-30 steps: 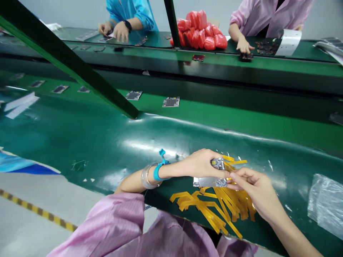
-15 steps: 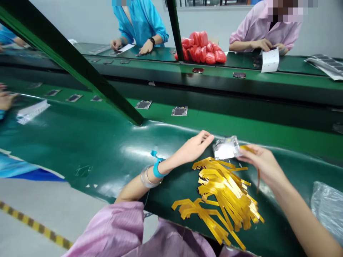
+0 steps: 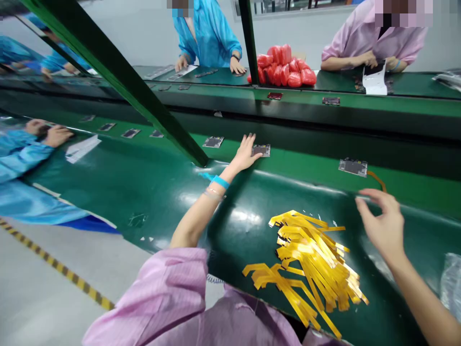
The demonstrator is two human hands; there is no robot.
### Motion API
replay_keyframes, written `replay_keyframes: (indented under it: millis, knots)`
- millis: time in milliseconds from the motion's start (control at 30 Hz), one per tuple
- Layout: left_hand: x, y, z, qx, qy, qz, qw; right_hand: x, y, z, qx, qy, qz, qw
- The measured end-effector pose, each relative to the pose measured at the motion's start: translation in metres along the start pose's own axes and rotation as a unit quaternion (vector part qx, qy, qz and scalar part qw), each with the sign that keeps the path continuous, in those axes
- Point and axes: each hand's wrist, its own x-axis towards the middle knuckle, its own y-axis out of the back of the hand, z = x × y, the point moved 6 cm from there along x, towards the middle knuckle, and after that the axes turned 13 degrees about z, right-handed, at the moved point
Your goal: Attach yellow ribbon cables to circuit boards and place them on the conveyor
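My left hand (image 3: 245, 154) reaches onto the green conveyor strip, fingers stretched out at a small circuit board (image 3: 263, 150); the thumb lies at the board's lower edge. Farther right on the strip lies another circuit board (image 3: 353, 166), with an orange flex cable (image 3: 378, 180) trailing from its right end. My right hand (image 3: 385, 223) hovers just below that cable, empty, with thumb and forefinger curved and slightly apart. Between my forearms a loose heap of orange flex cables (image 3: 313, 254) is spread on the green mat (image 3: 237, 235).
A slanted green post (image 3: 144, 96) crosses the left side. More boards (image 3: 213, 142) lie along the strip. Red wrapped bundles (image 3: 284, 67) are piled on the far bench. Co-workers sit opposite and at left. A clear plastic bag (image 3: 452, 283) lies at right.
The board my right hand held now lies on the strip with its flex cable, released. My left hand has moved forward to another board. The view has shifted somewhat left.
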Motion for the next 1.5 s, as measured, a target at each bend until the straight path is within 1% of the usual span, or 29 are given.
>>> replay_keyframes:
  millis: [67,133,233,300,367,433,500,600,667,767,833,900,967,1033,1067,1133,1200,1300,1400,1500]
  knots:
    - [0.014,-0.012,-0.003,0.013,0.009,-0.039,0.999,-0.025,-0.018,-0.036,0.038,0.059,-0.111,0.991]
    - [0.024,-0.021,-0.002,0.028,0.025,-0.063,0.997,-0.049,-0.038,-0.066,0.065,0.098,-0.224,0.967]
    - [0.031,-0.023,0.002,0.049,0.055,-0.052,0.996,-0.080,-0.064,-0.096,0.077,0.128,-0.360,0.921]
    - [0.032,-0.019,0.008,0.047,0.066,-0.028,0.996,-0.094,-0.079,-0.106,0.070,0.147,-0.410,0.897]
    - [0.027,-0.012,0.017,0.022,0.059,-0.005,0.998,-0.102,-0.090,-0.108,0.059,0.157,-0.430,0.887]
    - [0.017,-0.004,0.031,-0.019,0.040,0.015,0.999,-0.104,-0.097,-0.107,0.054,0.156,-0.434,0.886]
    - [0.001,0.003,0.047,-0.066,0.021,0.030,0.997,-0.104,-0.100,-0.106,0.054,0.153,-0.441,0.883]
    - [-0.029,0.010,0.075,-0.131,0.000,0.025,0.991,-0.101,-0.100,-0.106,0.058,0.143,-0.448,0.881]
    - [-0.049,0.010,0.093,-0.204,0.002,-0.001,0.979,-0.098,-0.098,-0.106,0.063,0.133,-0.451,0.880]
    - [-0.073,0.006,0.115,-0.333,0.042,-0.060,0.940,-0.093,-0.092,-0.104,0.065,0.111,-0.442,0.887]
    - [-0.087,0.001,0.127,-0.377,0.065,-0.099,0.919,-0.087,-0.083,-0.101,0.060,0.096,-0.423,0.899]
    - [-0.101,-0.002,0.139,-0.405,0.075,-0.132,0.902,-0.078,-0.069,-0.096,0.085,0.032,-0.378,0.922]
    - [-0.116,-0.006,0.150,-0.425,0.090,-0.164,0.886,-0.067,-0.052,-0.089,0.154,-0.075,-0.302,0.938]
    - [-0.132,-0.010,0.158,-0.432,0.119,-0.198,0.872,-0.061,-0.036,-0.082,0.221,-0.182,-0.228,0.931]
    - [-0.141,-0.011,0.162,-0.431,0.132,-0.215,0.866,-0.060,-0.031,-0.080,0.235,-0.214,-0.205,0.926]
    - [-0.156,-0.012,0.171,-0.434,0.141,-0.243,0.856,-0.061,-0.025,-0.078,0.232,-0.250,-0.192,0.920]
    - [-0.167,-0.010,0.179,-0.447,0.135,-0.258,0.846,-0.063,-0.024,-0.076,0.211,-0.259,-0.194,0.922]
    - [-0.177,-0.003,0.188,-0.463,0.120,-0.257,0.840,-0.067,-0.021,-0.072,0.178,-0.259,-0.180,0.932]
    - [-0.181,0.003,0.191,-0.470,0.114,-0.242,0.841,-0.070,-0.018,-0.070,0.141,-0.240,-0.169,0.946]
    - [-0.181,0.001,0.190,-0.474,0.125,-0.237,0.839,-0.072,-0.014,-0.071,0.116,-0.206,-0.171,0.957]
